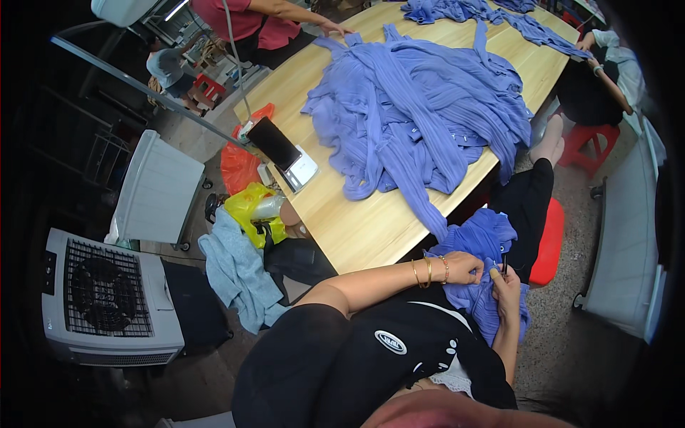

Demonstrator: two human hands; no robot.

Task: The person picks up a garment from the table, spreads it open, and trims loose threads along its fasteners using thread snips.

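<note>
A blue-purple ribbed knit garment (481, 235) lies bunched on my lap by the table's near corner. My left hand (465, 268), with bracelets at the wrist, is closed on its fabric. Beside it, my right hand (506, 291) is closed around a slim dark tool (505, 263) that points upward; its exact kind is too small to make out. The right hand also touches the knit, and a yellowish cover shows on one of its digits. A large heap of similar knit garments (421, 107) covers the middle of the table, one sleeve hanging toward my lap.
On the wooden table (357, 239) a phone (274, 143) leans by a small white device (301, 170). Bags and a light-blue cloth (239, 264) are at left, near an air cooler (107, 299). Wheeled bins stand both sides. Co-workers handle garments at the table's far side and right.
</note>
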